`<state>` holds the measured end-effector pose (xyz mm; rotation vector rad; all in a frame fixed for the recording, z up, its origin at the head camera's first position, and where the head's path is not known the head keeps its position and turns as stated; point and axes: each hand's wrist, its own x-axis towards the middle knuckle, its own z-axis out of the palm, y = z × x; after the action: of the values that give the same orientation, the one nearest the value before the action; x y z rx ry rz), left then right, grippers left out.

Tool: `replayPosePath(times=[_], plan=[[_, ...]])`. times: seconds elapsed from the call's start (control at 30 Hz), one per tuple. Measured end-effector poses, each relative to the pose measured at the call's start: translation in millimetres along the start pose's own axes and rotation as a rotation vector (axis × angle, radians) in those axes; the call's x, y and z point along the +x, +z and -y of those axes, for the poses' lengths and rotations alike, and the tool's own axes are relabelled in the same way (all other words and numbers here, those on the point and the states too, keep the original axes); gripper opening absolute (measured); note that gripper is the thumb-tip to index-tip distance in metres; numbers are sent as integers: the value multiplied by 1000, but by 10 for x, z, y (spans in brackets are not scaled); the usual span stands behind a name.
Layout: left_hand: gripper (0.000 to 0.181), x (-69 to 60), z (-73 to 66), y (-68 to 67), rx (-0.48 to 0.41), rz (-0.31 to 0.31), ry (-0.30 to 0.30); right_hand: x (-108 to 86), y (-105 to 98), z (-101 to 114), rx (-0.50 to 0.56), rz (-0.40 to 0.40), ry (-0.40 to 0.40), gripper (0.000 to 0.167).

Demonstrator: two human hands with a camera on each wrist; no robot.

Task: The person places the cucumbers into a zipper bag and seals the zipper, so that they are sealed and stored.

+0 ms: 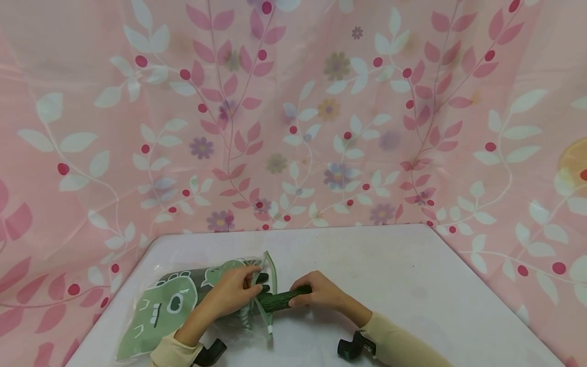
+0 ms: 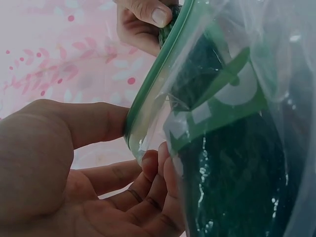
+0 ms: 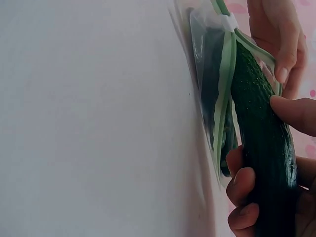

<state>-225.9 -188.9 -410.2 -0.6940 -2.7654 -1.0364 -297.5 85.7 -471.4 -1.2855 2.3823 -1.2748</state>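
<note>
A clear zip bag [image 1: 158,306] with a green cartoon print lies on the left of the table, its mouth facing right. My left hand [image 1: 229,293] pinches the green zip edge [image 2: 148,86] between thumb and fingers, holding the mouth apart. In my right hand [image 1: 321,291] a dark green cucumber [image 3: 264,143] is gripped, with its far end inside the mouth. More dark green cucumbers [image 2: 232,182] show through the plastic, partly hidden by the print. A white slider [image 3: 228,22] sits on the zip.
The white-covered table [image 1: 390,270] extends to the right of the hands and behind them. Behind its far edge hangs a pink curtain [image 1: 312,168] with leaves and flowers. A black wrist camera [image 1: 353,346] is worn at each cuff.
</note>
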Motion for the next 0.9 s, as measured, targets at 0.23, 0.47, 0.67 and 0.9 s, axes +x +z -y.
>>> replayPosePath(times=[0.23,0.47,0.67,0.9], plan=[[43,20,-6,6,-5,19,-19,125,125,90,1,19,-16,20],[44,33,-4,-8,-12,21,-17,193,175,136,-34,28,-17,18],[43,25,16,1,2,12,-13,203,172,116,-47,72,-29,22],[43,8,18,-4,-6,9,2,205,161,67,-183,77,-97,31]])
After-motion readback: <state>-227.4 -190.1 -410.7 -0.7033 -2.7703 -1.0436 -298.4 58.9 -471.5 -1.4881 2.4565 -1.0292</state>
